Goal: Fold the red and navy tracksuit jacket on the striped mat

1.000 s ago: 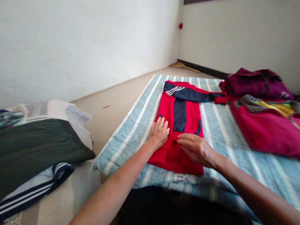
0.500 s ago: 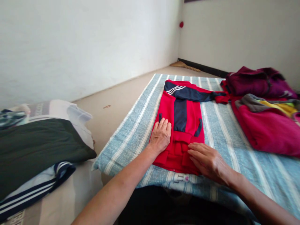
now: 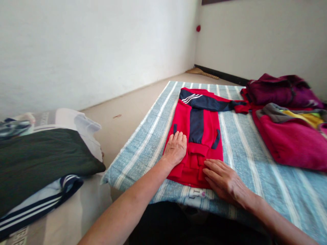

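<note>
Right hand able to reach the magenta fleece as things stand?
Probably yes: the right hand lies on the red track jacket, with only striped blue sheet between it and the magenta fleece.

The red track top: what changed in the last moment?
The right hand slid flat toward the person and rightward over the lower part of the red track top; nothing was gripped. The left hand stayed pressed on it, and the navy sleeve stayed folded across.

Printed "11" (image 3: 195,193) on striped bedsheet (image 3: 245,163)
</note>
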A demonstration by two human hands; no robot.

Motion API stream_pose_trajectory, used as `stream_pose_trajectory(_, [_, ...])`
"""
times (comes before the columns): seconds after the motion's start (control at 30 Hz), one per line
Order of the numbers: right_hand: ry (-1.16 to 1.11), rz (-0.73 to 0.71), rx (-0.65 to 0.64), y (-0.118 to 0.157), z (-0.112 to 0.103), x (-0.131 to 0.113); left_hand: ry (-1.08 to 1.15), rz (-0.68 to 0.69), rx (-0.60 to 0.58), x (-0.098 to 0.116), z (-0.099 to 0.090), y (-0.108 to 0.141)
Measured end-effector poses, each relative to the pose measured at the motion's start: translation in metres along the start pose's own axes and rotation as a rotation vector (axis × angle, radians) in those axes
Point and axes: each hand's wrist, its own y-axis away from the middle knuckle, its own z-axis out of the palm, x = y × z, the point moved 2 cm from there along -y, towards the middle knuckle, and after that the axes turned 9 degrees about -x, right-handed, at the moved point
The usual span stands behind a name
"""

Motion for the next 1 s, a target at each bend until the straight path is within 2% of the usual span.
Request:
stream_pose_trajectory(0.23, [-0.017, -0.017, 0.006, -0.007, -0.007, -0.002, -0.004, 0.010, 0.014, -0.002, 0.000, 0.001])
stream_pose_trajectory(0.43, [-0.057, -0.093, 0.062, -0.041, -0.012, -0.019, 0.006, -0.005, 0.015, -0.004, 0.000, 0.001])
stream_pose_trajectory(0.6, [-0.097, -0.175, -0.058, -0.062, 0.006, -0.040, 0.113, 0.011, 0.012, -0.016, -0.006, -0.001])
stream_pose_trajectory(0.7, [-0.049, -0.190, -0.132, -0.057, 0.019, -0.045, 0.272, 0.059, -0.014, -0.033, -0.017, -0.008])
stream_pose_trajectory(0.83, [-0.017, -0.156, -0.138, -0.043, 0.022, -0.050, 0.385, 0.015, 0.035, -0.054, -0.032, -0.021])
stream_pose_trajectory(1.0, [-0.127, -0.205, -0.034, -0.030, 0.012, -0.067, 0.389, 0.048, 0.034, -0.053, -0.038, -0.032])
